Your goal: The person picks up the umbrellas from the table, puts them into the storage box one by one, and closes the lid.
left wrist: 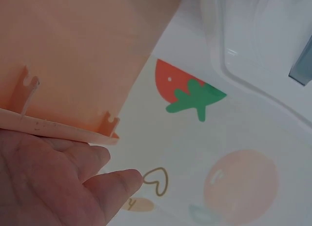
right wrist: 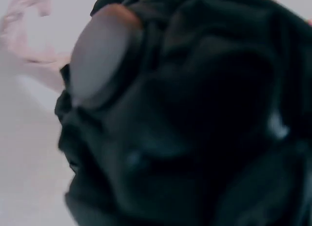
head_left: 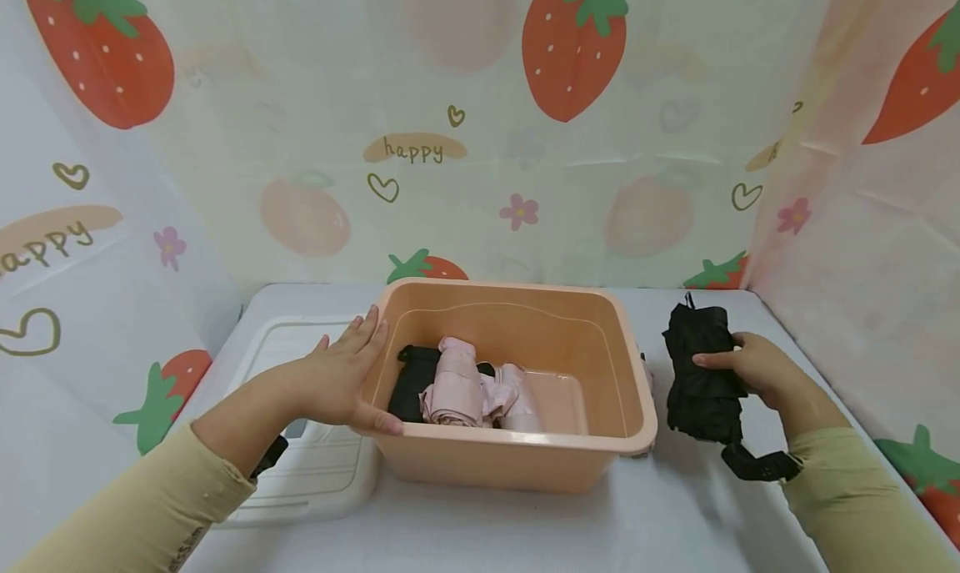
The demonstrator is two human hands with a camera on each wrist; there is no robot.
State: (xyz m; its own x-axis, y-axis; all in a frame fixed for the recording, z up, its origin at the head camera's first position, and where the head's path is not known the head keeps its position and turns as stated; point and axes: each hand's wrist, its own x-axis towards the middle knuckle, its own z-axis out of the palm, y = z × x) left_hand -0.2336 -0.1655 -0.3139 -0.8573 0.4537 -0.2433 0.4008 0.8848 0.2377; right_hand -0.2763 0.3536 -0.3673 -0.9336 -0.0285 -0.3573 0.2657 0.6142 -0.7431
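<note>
In the head view my right hand (head_left: 765,373) grips a black folded umbrella (head_left: 701,373) by its middle, thumb across the front, right of the bin. A small loop stands at its top end. The umbrella's crumpled black cloth (right wrist: 195,114) fills most of the right wrist view. My left hand (head_left: 337,381) rests on the left rim of a peach plastic bin (head_left: 510,460), fingers straight and spread, thumb over the front rim. In the left wrist view the palm (left wrist: 39,177) lies against the rim. Inside the bin are a rolled pink bundle (head_left: 456,385), a paler pink roll (head_left: 519,398) and a black bundle (head_left: 415,385).
A whitish translucent lid (head_left: 315,473) lies on the white table, left of the bin and partly behind my left arm. Something pinkish (head_left: 647,373) shows past the bin's right side, mostly hidden. Strawberry-printed sheets (head_left: 480,81) surround the table at the back and sides.
</note>
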